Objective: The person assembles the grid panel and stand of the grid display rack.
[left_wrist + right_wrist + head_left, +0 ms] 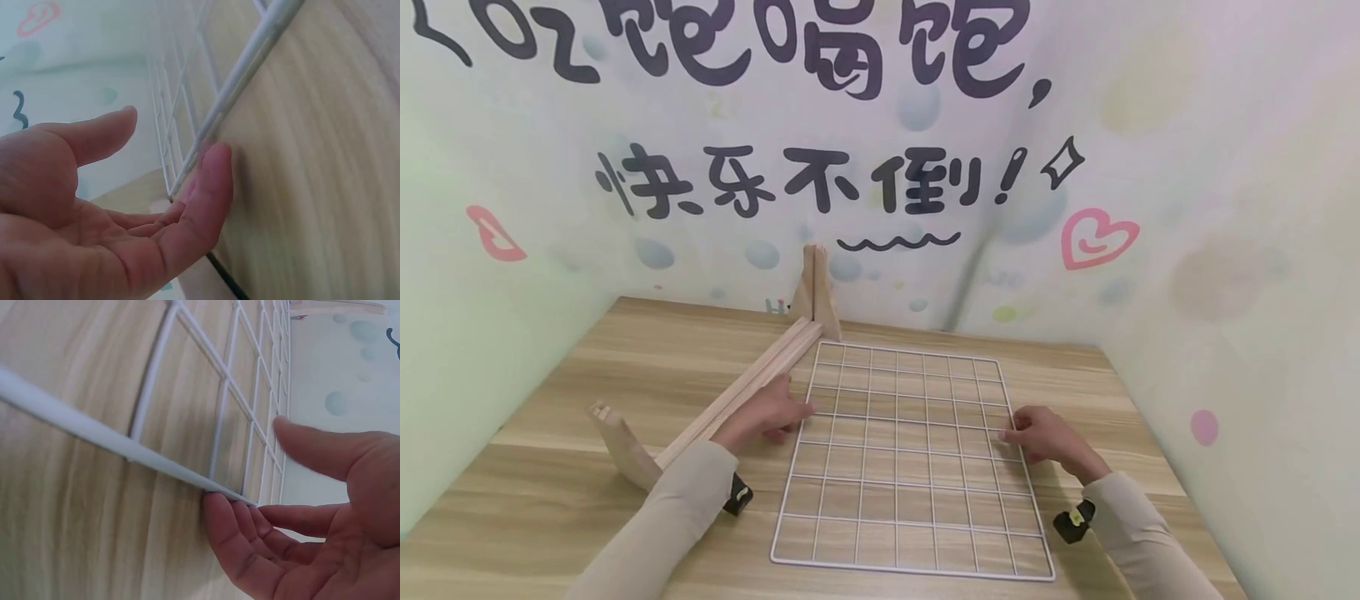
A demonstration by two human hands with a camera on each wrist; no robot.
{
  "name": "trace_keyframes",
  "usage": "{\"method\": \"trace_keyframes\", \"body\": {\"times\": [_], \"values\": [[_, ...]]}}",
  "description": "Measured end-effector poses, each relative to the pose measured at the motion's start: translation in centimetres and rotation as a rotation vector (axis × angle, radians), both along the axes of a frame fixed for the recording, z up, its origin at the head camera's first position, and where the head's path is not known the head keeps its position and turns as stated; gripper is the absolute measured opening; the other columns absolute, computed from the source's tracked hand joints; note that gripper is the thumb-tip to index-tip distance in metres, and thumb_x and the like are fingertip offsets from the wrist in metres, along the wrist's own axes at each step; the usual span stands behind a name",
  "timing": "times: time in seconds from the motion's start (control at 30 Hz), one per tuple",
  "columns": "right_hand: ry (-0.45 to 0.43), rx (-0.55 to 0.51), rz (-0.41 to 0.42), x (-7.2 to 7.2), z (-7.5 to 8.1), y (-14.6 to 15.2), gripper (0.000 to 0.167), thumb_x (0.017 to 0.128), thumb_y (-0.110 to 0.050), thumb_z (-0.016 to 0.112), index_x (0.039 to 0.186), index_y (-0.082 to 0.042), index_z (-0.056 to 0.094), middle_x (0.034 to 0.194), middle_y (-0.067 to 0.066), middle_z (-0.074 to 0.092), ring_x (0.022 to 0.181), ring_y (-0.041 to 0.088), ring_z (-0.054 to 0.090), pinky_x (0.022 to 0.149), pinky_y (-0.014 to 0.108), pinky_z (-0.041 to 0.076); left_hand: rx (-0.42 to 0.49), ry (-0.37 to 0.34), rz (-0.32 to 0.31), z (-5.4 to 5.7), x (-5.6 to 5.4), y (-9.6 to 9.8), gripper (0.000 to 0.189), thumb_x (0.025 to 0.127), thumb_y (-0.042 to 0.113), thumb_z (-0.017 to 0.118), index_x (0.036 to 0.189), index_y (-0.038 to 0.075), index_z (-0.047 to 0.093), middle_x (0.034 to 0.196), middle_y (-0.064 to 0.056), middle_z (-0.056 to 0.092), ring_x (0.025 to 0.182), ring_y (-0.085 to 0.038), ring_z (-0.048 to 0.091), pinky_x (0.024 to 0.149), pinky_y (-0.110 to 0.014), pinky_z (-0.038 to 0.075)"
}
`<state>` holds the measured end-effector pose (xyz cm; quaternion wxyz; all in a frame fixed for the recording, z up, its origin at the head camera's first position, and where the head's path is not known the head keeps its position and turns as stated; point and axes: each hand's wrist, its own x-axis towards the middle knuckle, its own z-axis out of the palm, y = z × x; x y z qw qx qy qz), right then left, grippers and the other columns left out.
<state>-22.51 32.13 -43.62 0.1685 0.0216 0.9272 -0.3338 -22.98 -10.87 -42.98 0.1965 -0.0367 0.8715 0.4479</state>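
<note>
A white wire grid panel (913, 570) lies over the wooden table in front of me. At its left edge is my left hand (772, 408); in the left wrist view the fingertips reach the edge wire (240, 72) from outside, with the thumb raised apart from it. My right hand (1048, 437) is at the opposite edge. In the right wrist view its fingertips (219, 503) meet the edge wire (169, 467) from below, while the thumb points up, away from the wire. Neither thumb presses the fingers together on the panel.
Left of the panel, a wooden stand has a long grooved bar (741, 392) under my left forearm, joining a far upright piece (826, 300) to a near one (623, 446). Printed walls enclose the table (572, 375) at the back and sides. Black cameras hang at both wrists.
</note>
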Motion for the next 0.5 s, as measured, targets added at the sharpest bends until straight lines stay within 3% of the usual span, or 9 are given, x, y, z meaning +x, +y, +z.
{"method": "trace_keyframes", "body": {"times": [0.1,0.2,0.37,0.5], "values": [[0.013,0.021,0.001,-0.14,-0.34,-0.22,0.029,0.089,-0.019,0.073,0.105,0.003,0.061,0.096,0.012,0.061,0.078,0.020,0.060,0.064,0.034,0.058,-0.068,0.033,-0.011,-0.61,-0.25,0.24,0.043,0.094,0.020,0.066,0.119,-0.011,0.051,0.072,-0.009,0.058,0.057,-0.016,0.056,0.051,-0.027,0.053],[0.026,0.036,0.010,-0.18,-0.41,-0.45,0.033,0.087,-0.015,0.075,0.109,0.006,0.061,0.098,0.014,0.061,0.077,0.020,0.060,0.063,0.034,0.058,-0.151,0.065,-0.046,-0.93,-0.45,0.39,0.023,0.089,0.015,0.070,0.096,-0.004,0.059,0.063,-0.007,0.058,0.049,-0.014,0.054,0.044,-0.024,0.047],[0.081,0.079,0.039,-0.08,-0.22,-0.86,0.028,0.085,-0.008,0.076,0.103,0.007,0.061,0.089,0.013,0.059,0.069,0.019,0.059,0.058,0.033,0.056,-0.274,0.117,-0.098,-1.02,-0.62,0.63,0.016,0.083,0.010,0.073,0.086,0.001,0.060,0.059,-0.008,0.061,0.046,-0.014,0.051,0.043,-0.022,0.038],[0.122,0.122,0.048,-0.19,-0.51,-1.07,0.025,0.084,-0.006,0.075,0.100,0.007,0.061,0.085,0.012,0.060,0.062,0.017,0.058,0.055,0.031,0.054,-0.370,0.247,-0.154,-1.03,-0.48,0.73,0.017,0.076,0.005,0.072,0.086,-0.005,0.061,0.069,-0.010,0.059,0.054,-0.017,0.050,0.047,-0.023,0.038]]}}
